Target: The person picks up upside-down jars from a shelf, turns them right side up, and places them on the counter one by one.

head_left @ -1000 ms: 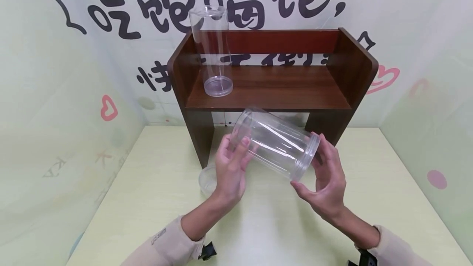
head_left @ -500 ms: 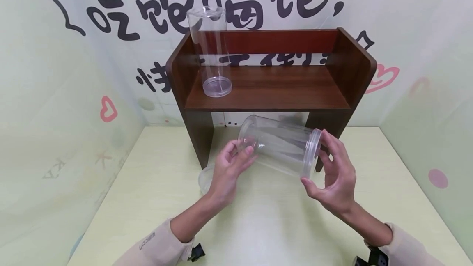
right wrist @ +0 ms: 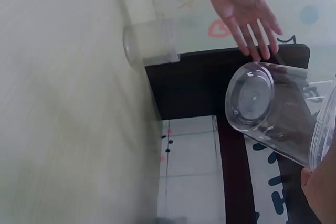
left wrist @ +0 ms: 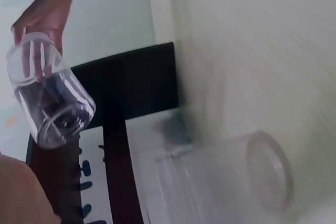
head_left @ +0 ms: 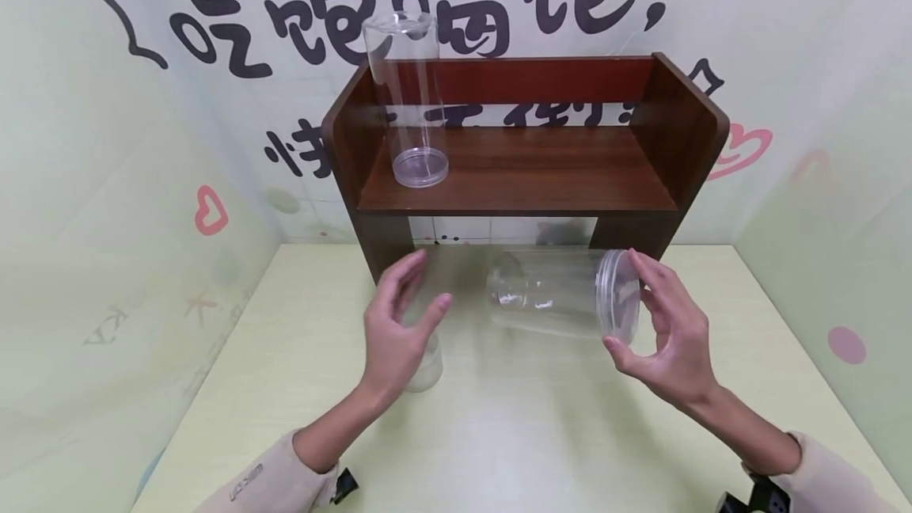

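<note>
My right hand (head_left: pixel 673 339) grips a clear plastic jar (head_left: pixel 549 291) by its ridged end, fingers above and thumb below. The jar lies nearly level in the air in front of the shelf, its other end pointing left. My left hand (head_left: pixel 395 331) is apart from this jar, fingers and thumb spread with nothing held; its fingers look straight in the right wrist view. Behind the left hand a second clear jar (head_left: pixel 427 366) stands on the table, mostly hidden in the head view. It shows more fully as a short jar (left wrist: pixel 226 177) in the left wrist view.
A dark brown wooden shelf (head_left: pixel 541 172) stands at the back of the pale table (head_left: pixel 513 434). On its upper board, at the left, a tall clear jar (head_left: pixel 420 169) stands upright. A printed cloth wall (head_left: pixel 214 125) surrounds the table.
My left hand has let go of the held jar and moved left, toward the jar on the table. My right hand has moved right with its jar, which has turned from slanted to nearly level.
</note>
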A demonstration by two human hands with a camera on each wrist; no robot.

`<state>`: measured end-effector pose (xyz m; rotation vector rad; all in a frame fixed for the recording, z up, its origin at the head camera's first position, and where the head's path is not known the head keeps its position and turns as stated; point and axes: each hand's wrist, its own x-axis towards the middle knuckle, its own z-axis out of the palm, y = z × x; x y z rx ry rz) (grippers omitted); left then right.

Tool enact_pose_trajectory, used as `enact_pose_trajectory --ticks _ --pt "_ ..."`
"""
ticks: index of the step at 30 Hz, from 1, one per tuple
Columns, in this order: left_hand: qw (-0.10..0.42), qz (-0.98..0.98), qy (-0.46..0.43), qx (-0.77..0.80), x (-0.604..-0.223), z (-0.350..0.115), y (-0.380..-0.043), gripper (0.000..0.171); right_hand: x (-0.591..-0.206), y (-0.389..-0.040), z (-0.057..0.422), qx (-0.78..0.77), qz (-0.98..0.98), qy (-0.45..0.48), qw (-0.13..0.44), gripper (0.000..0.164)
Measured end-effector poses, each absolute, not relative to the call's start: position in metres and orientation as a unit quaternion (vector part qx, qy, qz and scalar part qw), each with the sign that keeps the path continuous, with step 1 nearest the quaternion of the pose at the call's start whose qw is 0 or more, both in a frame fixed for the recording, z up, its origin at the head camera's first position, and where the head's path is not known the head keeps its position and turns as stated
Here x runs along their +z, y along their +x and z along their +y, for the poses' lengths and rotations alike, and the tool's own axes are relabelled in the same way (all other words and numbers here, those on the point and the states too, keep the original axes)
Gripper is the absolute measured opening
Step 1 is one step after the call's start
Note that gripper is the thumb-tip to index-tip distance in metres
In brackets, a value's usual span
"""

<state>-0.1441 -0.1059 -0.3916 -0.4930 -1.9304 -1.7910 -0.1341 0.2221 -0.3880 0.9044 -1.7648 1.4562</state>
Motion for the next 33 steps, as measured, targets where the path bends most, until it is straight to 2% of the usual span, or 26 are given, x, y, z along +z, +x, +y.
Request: enact_pose_trajectory --ticks 6,9,12,16,22,33 --pt "0.346 -0.672 -0.168 -0.633 -0.398 -0.125 -0.153 0.064 -0.388 -0.137 0.236 0.458 -0.748 0.325 0.353 0.087" --pt "0.382 -0.664 -0.155 -0.624 -0.4 -0.133 -0.16 0.063 -0.386 -0.138 0.241 0.404 -0.78 0.313 0.362 0.092" --pt "0.405 -0.662 -0.136 -0.615 -0.403 -0.14 -0.169 0.063 -0.384 -0.137 0.248 0.372 -0.808 0.302 0.344 0.091" --pt "0.415 -0.673 -0.111 -0.602 -0.407 -0.147 -0.18 0.062 -0.382 -0.138 0.257 0.345 -0.836 0.296 0.308 0.084" --pt "0.428 -0.664 -0.094 -0.606 -0.406 -0.151 -0.194 0.061 -0.382 -0.14 0.266 0.302 -0.858 0.29 0.298 0.09" --pt "0.405 -0.704 -0.034 -0.583 -0.398 -0.148 -0.205 0.056 -0.384 -0.139 0.276 0.232 -0.895 0.268 0.271 0.083"
